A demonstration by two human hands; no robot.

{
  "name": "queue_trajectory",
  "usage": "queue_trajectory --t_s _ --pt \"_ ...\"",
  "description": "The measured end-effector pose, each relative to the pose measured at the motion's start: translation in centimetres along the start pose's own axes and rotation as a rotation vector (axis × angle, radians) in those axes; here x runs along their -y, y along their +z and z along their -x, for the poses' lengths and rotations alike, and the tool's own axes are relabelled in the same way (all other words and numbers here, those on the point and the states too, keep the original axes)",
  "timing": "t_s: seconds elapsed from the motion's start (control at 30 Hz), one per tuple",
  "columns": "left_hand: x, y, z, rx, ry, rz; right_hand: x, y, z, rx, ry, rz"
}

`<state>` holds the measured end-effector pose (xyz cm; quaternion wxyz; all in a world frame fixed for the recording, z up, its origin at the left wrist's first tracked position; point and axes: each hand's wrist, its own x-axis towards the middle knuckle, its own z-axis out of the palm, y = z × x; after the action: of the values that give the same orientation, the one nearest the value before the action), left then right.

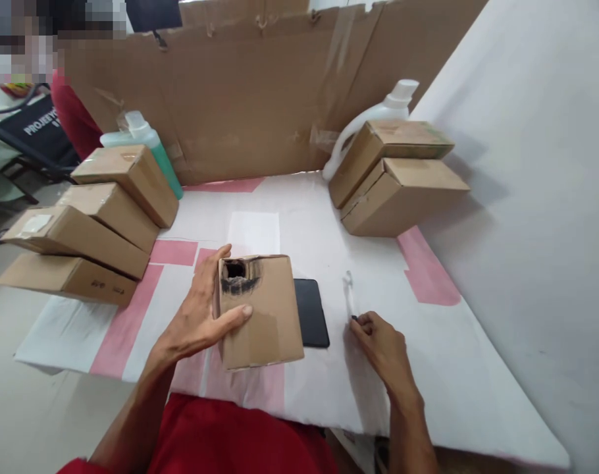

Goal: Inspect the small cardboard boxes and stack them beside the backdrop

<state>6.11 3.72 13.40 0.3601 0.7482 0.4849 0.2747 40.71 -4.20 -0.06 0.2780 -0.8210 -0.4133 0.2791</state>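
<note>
My left hand (201,313) grips a brown cardboard box (262,322) by its left side, the thumb lying across its face. At the box's upper left corner is a dark hole with black scribbled marks round it. A flat black phone-like slab (312,313) lies on the table, partly hidden behind the box. To the right of it, my right hand (378,342) pinches a small dark-tipped object. From these fingertips a thin, whitish translucent piece (349,293) reaches away across the cloth; its kind I cannot make out.
Several cardboard boxes (106,230) and a green-filled bottle (164,158) stand at left. Two more boxes (403,197) and a white jug (373,115) are at right, near a white wall (551,230). A cardboard panel (250,99) closes off the back. Beyond it, at upper left, is a person.
</note>
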Motion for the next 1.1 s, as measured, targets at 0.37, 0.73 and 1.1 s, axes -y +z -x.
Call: queue_trajectory --t_s 0.37,0.73,1.1 --pt "-0.2 1.0 1.0 0.001 0.081 0.025 16.0 0.2 6.7 0.141 -0.513 -1.001" --pt "-0.3 1.4 1.6 -0.012 0.118 0.011 16.7 0.7 7.8 0.146 -0.605 -0.745" --pt "-0.2 1.4 2.0 -0.012 0.095 0.004 19.2 0.4 6.8 -0.107 -0.634 -0.879"
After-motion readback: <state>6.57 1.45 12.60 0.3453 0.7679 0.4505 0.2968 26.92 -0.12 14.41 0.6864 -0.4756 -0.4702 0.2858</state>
